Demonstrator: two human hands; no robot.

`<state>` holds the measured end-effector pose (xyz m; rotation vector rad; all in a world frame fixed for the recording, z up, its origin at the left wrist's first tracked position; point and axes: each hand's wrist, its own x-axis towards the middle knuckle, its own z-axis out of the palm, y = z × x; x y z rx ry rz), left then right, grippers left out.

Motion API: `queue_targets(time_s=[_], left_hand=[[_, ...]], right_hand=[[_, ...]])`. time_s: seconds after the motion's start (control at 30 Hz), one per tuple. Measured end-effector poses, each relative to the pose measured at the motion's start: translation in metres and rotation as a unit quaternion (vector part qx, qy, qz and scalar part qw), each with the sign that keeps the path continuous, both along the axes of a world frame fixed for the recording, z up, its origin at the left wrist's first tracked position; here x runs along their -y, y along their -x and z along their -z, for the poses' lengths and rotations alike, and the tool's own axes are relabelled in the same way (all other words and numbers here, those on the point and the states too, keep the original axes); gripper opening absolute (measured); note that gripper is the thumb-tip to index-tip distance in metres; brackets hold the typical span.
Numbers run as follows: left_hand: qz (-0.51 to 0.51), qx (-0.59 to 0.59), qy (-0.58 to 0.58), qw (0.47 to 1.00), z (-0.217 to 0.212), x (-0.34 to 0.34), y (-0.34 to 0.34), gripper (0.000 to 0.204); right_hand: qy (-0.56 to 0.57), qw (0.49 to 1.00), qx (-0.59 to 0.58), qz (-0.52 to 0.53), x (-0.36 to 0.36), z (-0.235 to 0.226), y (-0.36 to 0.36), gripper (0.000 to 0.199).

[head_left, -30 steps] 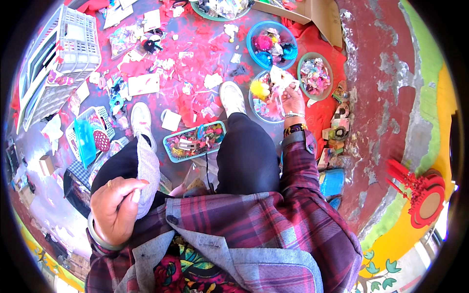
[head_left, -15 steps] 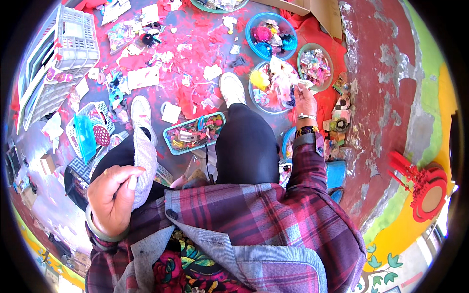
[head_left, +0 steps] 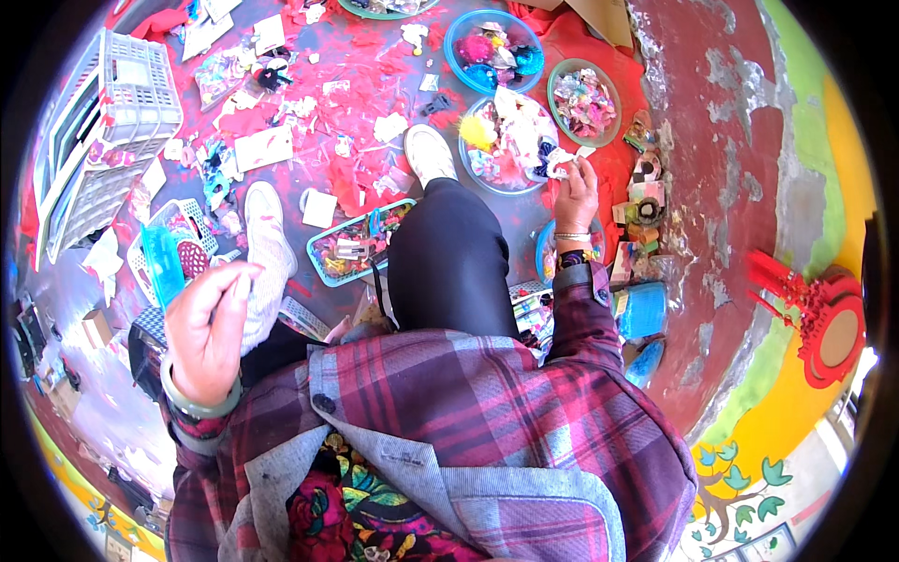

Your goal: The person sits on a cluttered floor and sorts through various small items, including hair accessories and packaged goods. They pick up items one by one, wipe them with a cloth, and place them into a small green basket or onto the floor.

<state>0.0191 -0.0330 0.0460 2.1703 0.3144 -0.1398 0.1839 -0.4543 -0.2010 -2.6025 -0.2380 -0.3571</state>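
My right hand [head_left: 577, 199] is stretched forward with thumb and fingers pinched on a small white piece [head_left: 582, 153], too small to name. It is at the right edge of a clear-blue bowl [head_left: 508, 191] heaped with pink and white fabric pieces and a yellow pompom [head_left: 478, 132]. A dark blue and white piece [head_left: 545, 155] lies at that edge, just by the fingertips. Above my left thigh, my left hand [head_left: 208, 342] is raised with thumb and forefinger pressed together. Whatever that pinch may hold cannot be made out.
Farther off stand a blue bowl [head_left: 455, 67] of pompoms and a green-rimmed bowl [head_left: 613, 120] of bits. Between my feet sits a blue basket [head_left: 323, 278] of small colourful pieces. Grey crates [head_left: 140, 89] are at the left; scraps litter the floor. A peeling wall [head_left: 721, 178] borders the right.
My right hand has risen slightly, drawing back from the heaped bowl's contents with the white piece. My left hand has lifted a little. The whole view has shifted slightly.
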Motion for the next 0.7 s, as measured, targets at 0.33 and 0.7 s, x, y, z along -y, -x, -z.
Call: queue_targets(time_s=[0.33, 0.7], left_hand=[[-0.015, -0.007, 0.006, 1.000, 0.022, 0.013, -0.009, 0.019], [0.015, 0.043, 0.025, 0.999, 0.074, -0.003, -0.021, 0.021]], right_hand=[[0.053, 0.998, 0.026, -0.032, 0.064, -0.045, 0.064, 0.022], [0.141, 0.945, -0.164, 0.245, 0.228, -0.036, 0.297, 0.023]])
